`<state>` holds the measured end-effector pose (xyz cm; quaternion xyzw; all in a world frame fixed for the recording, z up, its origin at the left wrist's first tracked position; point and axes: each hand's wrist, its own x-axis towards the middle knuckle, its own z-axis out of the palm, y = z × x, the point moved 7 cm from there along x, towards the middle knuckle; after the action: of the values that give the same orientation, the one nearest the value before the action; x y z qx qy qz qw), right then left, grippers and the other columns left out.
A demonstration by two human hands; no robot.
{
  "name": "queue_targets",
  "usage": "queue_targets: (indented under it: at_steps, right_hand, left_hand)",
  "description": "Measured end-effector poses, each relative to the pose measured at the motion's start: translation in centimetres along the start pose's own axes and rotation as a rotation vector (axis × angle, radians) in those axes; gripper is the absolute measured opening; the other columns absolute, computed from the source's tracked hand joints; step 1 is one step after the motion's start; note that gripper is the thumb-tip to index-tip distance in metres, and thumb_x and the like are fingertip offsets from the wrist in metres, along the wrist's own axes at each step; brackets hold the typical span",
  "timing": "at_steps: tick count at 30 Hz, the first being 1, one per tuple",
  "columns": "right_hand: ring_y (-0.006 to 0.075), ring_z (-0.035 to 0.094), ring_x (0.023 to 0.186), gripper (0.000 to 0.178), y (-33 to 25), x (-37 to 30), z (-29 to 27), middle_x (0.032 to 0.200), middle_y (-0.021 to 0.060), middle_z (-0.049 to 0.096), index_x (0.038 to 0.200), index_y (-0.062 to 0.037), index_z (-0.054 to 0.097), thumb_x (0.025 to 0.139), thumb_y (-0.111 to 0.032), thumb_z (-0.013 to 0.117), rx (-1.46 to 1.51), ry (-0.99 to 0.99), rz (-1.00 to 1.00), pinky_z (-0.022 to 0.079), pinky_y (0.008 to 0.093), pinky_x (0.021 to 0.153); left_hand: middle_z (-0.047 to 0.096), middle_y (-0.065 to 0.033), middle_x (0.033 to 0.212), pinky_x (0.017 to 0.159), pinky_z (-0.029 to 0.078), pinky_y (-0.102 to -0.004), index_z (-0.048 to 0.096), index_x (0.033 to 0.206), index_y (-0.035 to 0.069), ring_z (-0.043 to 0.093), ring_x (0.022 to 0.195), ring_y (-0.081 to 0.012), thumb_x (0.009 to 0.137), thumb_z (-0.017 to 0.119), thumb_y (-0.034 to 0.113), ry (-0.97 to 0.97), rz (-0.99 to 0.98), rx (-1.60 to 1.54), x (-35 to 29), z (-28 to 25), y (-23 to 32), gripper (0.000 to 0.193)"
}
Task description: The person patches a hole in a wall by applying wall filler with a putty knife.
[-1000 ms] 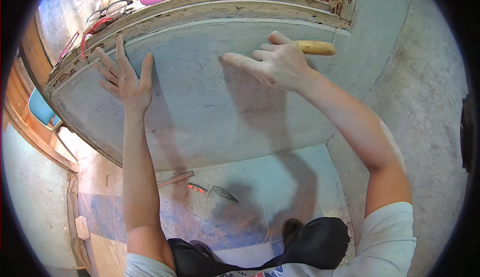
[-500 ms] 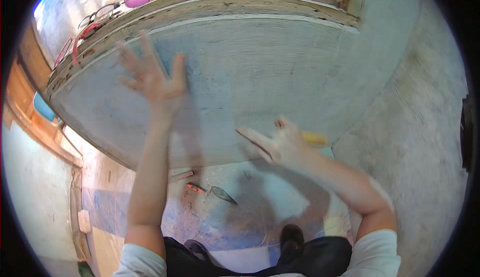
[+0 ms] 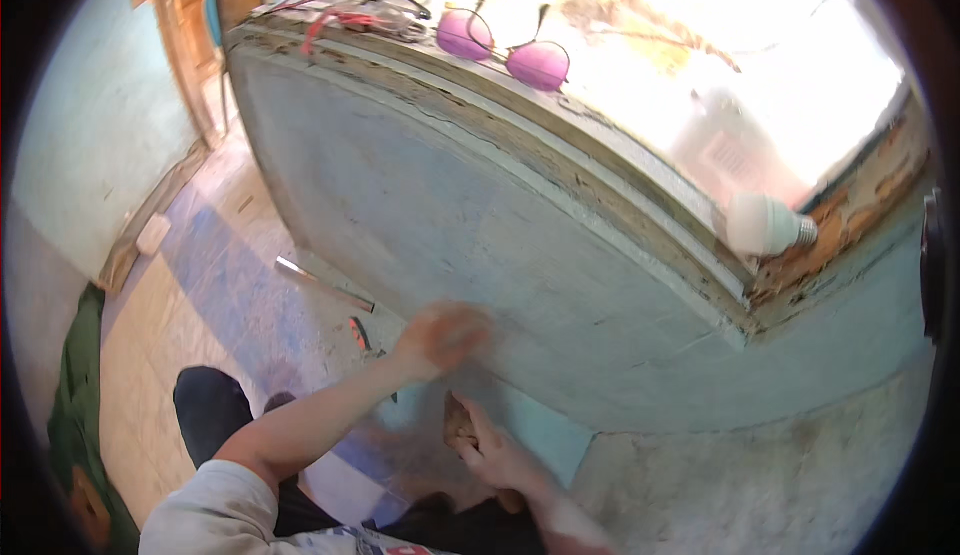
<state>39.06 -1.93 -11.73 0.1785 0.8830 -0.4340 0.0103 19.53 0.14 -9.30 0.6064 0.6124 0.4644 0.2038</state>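
Note:
My left hand (image 3: 445, 337) is up against the lower part of the pale blue-grey wall (image 3: 420, 205), its fingers smeared by motion. Below and to its right, my right hand (image 3: 500, 455) grips a small brown, block-like piece (image 3: 459, 421) whose exact kind I cannot make out. On the floor near my left forearm lies a trowel with a red and black handle (image 3: 358, 332), partly hidden by the arm. A shiny metal tube (image 3: 325, 285) rests beside it, along the foot of the wall.
On the worn ledge (image 3: 560, 125) lie pink-lensed glasses (image 3: 538, 63), other spectacles (image 3: 385, 10) and a white light bulb (image 3: 768, 225). A rough grey wall (image 3: 720, 485) closes off the right. Dark green cloth (image 3: 75, 405) hangs at the left, and a doorway (image 3: 195, 35) stands farther back.
My view has swung toward the ledge on the right. My left hand, spread against the upper wall before, is now low down. My right hand has also come lower, showing the brown piece.

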Motion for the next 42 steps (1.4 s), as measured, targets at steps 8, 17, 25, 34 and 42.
queue_targets:
  at_steps: [8,17,25,34,42]
  right_hand:
    - [0.0139,0.065,0.079,0.03,3.0,3.9,3.4,0.092,0.0038,0.065,0.135,-0.0053,0.053,0.108,-0.017,0.058,1.213,0.577,0.271,0.054,0.0302,0.074]
    - [0.0206,0.069,0.103,0.028,1.1,5.4,10.0,0.118,0.0106,0.07,0.116,-0.0041,0.063,0.113,-0.03,0.053,1.0,0.133,0.152,0.057,0.0351,0.086]
    - [0.0252,0.069,0.111,0.041,0.3,5.3,9.6,0.119,0.0132,0.07,0.132,-0.0006,0.059,0.115,-0.036,0.046,1.121,0.319,0.262,0.055,0.0417,0.098]
    - [0.0182,0.057,0.071,0.037,1.0,2.0,2.9,0.083,0.002,0.058,0.124,-0.0092,0.055,0.113,-0.044,0.048,1.535,1.172,0.162,0.052,0.0367,0.073]
    - [0.0443,0.071,0.084,0.031,-6.0,2.2,-5.7,0.095,0.0229,0.072,0.126,-0.0095,0.05,0.108,-0.035,0.053,-0.139,0.592,0.09,0.055,0.0495,0.073]
  left_hand:
    - [0.071,-0.015,0.125,0.104,0.048,-0.0408,0.063,0.141,-0.002,0.063,0.116,-0.0257,0.11,0.045,0.057,0.035,-1.061,-0.579,-18.5,6.1,0.8,0.069]
    - [0.066,-0.0169,0.096,0.082,0.051,-0.0478,0.06,0.122,0.001,0.064,0.09,-0.0394,0.108,0.054,0.032,0.232,-0.869,-0.356,-25.0,8.2,-1.8,0.034]
    - [0.066,-0.0235,0.11,0.087,0.049,-0.054,0.051,0.148,0.006,0.063,0.105,-0.0461,0.107,0.045,0.026,-0.011,-0.395,0.016,-20.8,4.9,1.2,0.046]
    - [0.068,-0.0191,0.132,0.107,0.049,-0.0486,0.069,0.133,0.01,0.063,0.124,-0.0397,0.105,0.055,0.039,-0.756,-0.408,0.279,-9.8,-0.3,4.3,0.043]
    - [0.033,-0.0126,0.171,0.127,0.019,-0.0623,0.052,0.154,0.024,0.03,0.157,-0.0359,0.101,0.066,0.048,0.614,0.581,0.735,7.1,-22.6,8.8,0.06]
